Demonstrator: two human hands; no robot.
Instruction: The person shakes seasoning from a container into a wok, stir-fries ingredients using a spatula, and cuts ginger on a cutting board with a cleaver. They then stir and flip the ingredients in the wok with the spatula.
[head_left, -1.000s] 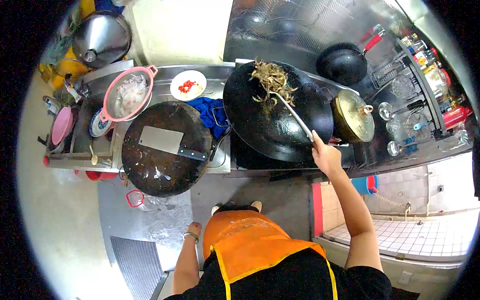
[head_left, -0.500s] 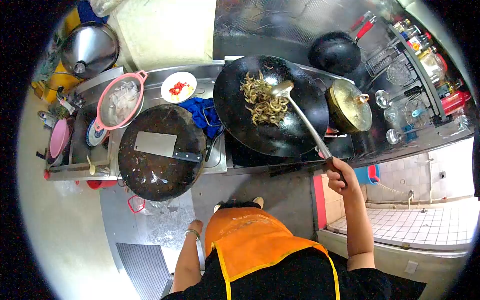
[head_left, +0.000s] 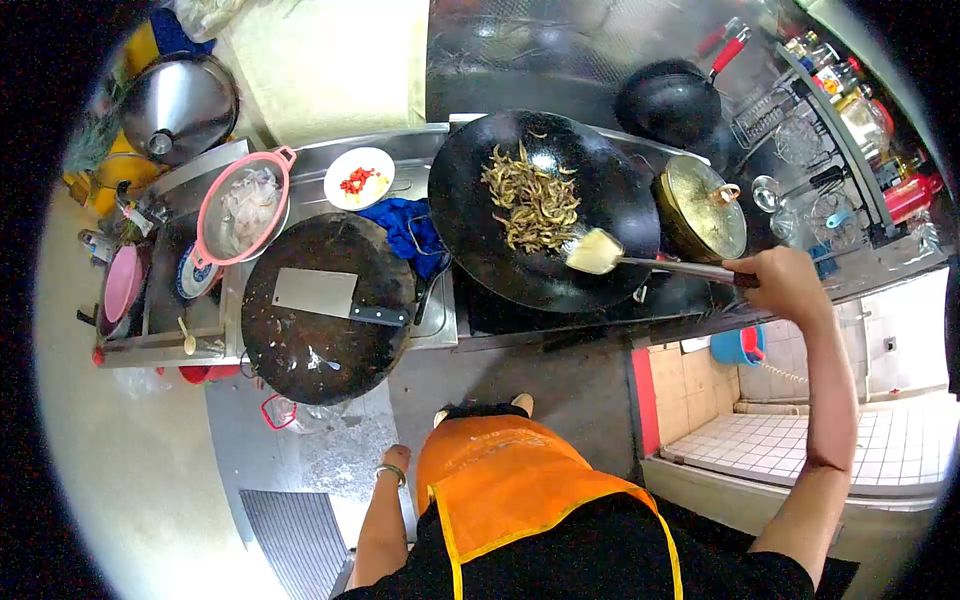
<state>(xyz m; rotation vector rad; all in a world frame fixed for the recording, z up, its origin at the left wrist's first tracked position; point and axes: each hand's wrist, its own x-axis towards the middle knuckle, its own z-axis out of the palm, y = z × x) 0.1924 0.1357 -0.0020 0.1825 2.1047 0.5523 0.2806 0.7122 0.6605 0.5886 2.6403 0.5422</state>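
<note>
My right hand is wrapped round the dark handle of a long spatula. The spatula's pale, shiny blade is inside the big black wok, just beside a heap of brownish strips of food. Low at my left side hangs my left hand, with a bracelet on the wrist. It touches nothing that I can make out, and its fingers are too small and hidden to read.
Left of the wok, a cleaver lies on a round chopping board. Behind are a white plate with red pieces, a blue cloth and a pink colander. A lidded pot stands right of the wok.
My right hand has moved right and up with the spatula. The blade has swung from the top of the food to its lower right, and the food has gone from bunched at the back to spread out.
</note>
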